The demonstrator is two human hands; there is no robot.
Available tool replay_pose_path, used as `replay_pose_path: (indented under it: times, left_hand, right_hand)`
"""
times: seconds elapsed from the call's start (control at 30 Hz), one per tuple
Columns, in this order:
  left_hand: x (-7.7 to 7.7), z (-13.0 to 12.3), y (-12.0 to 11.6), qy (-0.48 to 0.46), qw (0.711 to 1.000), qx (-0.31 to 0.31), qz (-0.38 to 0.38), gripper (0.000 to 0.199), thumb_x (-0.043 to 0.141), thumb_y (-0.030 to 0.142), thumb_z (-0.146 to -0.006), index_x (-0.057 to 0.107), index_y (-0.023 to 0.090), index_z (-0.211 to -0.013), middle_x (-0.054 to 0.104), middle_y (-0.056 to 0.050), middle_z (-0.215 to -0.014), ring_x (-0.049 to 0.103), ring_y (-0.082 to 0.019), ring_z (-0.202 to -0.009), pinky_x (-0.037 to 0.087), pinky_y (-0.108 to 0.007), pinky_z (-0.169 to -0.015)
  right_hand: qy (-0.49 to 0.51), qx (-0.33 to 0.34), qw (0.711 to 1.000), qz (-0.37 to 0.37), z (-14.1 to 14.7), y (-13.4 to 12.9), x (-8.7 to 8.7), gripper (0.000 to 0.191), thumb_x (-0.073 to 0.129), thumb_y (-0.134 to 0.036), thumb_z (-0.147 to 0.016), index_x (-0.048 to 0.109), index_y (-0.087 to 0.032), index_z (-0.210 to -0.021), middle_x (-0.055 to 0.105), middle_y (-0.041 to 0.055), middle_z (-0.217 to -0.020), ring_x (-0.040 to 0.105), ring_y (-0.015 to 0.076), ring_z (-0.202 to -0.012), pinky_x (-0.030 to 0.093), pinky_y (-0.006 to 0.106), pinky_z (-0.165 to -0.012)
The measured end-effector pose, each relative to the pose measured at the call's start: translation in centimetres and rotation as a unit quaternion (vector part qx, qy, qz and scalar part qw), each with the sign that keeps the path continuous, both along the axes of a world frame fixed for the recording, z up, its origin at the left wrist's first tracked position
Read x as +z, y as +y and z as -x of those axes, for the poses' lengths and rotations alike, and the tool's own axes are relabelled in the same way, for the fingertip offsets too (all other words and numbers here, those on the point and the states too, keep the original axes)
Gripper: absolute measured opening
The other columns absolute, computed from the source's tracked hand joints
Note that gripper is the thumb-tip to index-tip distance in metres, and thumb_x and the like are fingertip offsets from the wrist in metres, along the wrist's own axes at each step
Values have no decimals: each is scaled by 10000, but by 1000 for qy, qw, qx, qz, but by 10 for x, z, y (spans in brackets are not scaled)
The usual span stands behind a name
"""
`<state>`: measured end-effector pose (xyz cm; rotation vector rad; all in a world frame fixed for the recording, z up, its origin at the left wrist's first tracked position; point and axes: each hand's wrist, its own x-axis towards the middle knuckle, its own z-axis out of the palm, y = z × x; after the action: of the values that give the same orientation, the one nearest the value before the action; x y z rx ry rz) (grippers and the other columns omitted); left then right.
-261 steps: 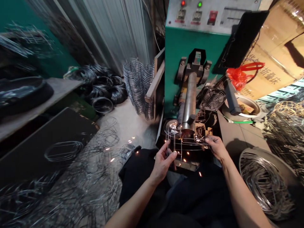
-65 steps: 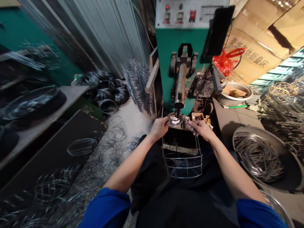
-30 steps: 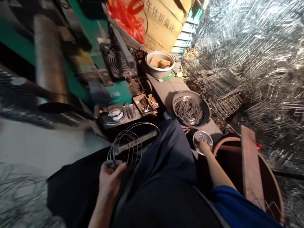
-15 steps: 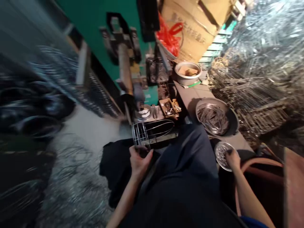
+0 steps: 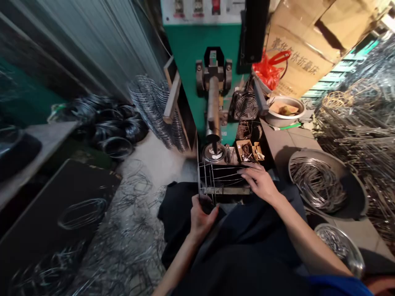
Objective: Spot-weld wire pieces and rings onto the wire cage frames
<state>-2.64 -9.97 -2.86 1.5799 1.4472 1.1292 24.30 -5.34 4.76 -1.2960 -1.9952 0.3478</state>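
Silvery wire makes the frame (image 5: 212, 176) that is in front of the person, above the dark lap and below the metal cylinder (image 5: 213, 102) of the green machine (image 5: 191, 53). The left hand (image 5: 202, 214) is closed around the lower left part of this frame, with the thumb lying to its right. The right hand (image 5: 258, 181) is at the right side of the frame, thumb and fingertips close together by the wires; whether they pinch a wire or a small piece, I cannot tell. Behind the frame, under the cylinder, there is a round dish (image 5: 205, 155) with something white inside, and to the right of it stand small open cardboard boxes (image 5: 245, 151). On the grey tabletop (image 5: 300, 142) at the right there are a whitish basin (image 5: 274, 119) and, nearer to the person, a wide pan (image 5: 354, 195) holding a heap of bent wires (image 5: 317, 181). A shiny bowl (image 5: 356, 257) with small metal pieces is near the right forearm. Many loose wires (image 5: 123, 234) cover the floor at the left.
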Motion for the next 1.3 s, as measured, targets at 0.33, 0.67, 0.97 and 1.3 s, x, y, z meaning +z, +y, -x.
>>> replay_pose_path:
  times: [0.33,0.67,0.97,1.3]
  left_hand:
    - [-11,13,17,-7,1000,14,-22,425,776,310,-783,445,224,-1034,641,-16,-889,679,-174,-765,565,-317,-744]
    - [-20,16,39,-29,997,35,-60,442,769,327,-803,425,222,-1061,637,-15,-873,691,-171,-764,586,-312,-733]
    - [-18,26,54,-51,997,28,-51,423,776,323,-805,439,218,-1039,649,-21,-899,686,-156,-772,590,-299,-739]
    - [-12,28,58,-42,997,41,-50,427,781,336,-799,445,219,-1034,650,-24,-882,683,-165,-772,588,-309,-739]
  right_hand:
    - [-104,10,993,-56,30,32,-24,292,523,-162,-1023,679,-262,-1249,749,58,-1124,602,277,-1220,340,504,-1047]
    - [-45,10,995,-89,50,58,-9,195,561,-241,-1027,735,-263,-1111,763,51,-1057,632,256,-1172,397,450,-982]
    - [-43,34,994,-95,56,75,-7,201,553,-233,-1035,729,-259,-1128,761,44,-1065,628,236,-1166,385,438,-998]
    - [-59,23,996,-70,58,77,-6,249,536,-244,-1037,731,-303,-1179,754,41,-1103,614,247,-1192,384,450,-1002]
